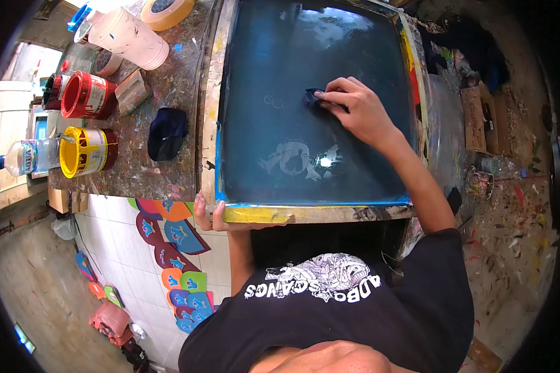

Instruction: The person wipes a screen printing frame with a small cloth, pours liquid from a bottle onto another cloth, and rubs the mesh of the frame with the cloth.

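A screen-printing frame (255,214) with a dark mesh (261,143) lies in front of me, its wooden edges stained with paint. The mesh carries a pale stencil shape (292,160) near the close edge and fainter marks farther up. My right hand (358,109) pinches a small dark cloth (313,99) against the mesh, right of its middle. At the near left corner, my left hand (210,214) grips the frame with its fingertips showing; the palm is hidden beneath the wood.
Left of the frame, a stained table (186,81) holds a red paint can (87,95), a yellow can (87,152), a plastic cup (130,37), a tape roll (166,13) and a dark folded cloth (167,133). Colourful printed pieces (183,236) lie below. A cardboard box (479,121) stands right.
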`<state>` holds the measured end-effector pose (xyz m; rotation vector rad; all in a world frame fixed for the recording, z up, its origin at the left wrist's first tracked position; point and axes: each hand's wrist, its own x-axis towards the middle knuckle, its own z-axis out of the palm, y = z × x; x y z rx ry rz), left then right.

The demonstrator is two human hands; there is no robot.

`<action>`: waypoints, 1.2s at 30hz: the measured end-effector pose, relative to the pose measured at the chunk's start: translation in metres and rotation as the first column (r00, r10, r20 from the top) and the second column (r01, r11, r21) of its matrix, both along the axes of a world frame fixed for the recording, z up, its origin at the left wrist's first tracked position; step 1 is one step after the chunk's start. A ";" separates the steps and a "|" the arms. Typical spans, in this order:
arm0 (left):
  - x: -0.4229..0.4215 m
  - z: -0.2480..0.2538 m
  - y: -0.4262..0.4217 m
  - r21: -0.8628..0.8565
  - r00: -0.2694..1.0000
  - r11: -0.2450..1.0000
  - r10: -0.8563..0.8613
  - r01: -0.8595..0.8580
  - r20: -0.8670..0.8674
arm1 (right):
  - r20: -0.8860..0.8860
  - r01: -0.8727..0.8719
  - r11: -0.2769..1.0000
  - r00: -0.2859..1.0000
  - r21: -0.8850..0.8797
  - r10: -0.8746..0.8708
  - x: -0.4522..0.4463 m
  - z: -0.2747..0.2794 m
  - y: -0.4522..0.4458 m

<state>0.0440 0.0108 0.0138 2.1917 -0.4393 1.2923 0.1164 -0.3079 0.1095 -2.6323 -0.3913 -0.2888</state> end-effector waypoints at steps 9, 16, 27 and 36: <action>-0.002 -0.008 0.001 -0.023 1.000 1.000 0.018 -0.018 0.008 | 0.052 -0.546 0.837 0.836 -0.018 0.546 0.026 -0.005 0.060; 0.000 -0.022 0.007 -0.013 0.999 1.000 0.029 -0.028 0.047 | 0.051 -0.623 0.782 0.782 0.024 0.621 0.017 -0.006 0.095; 0.001 -0.009 0.000 -0.022 0.999 0.999 0.024 -0.023 0.034 | 0.018 -0.309 0.951 0.951 -0.006 0.309 -0.008 0.006 0.023; 0.001 -0.010 -0.001 -0.046 0.998 0.999 0.025 -0.022 0.065 | -0.683 0.000 0.996 0.728 0.085 0.058 -0.132 0.059 -0.035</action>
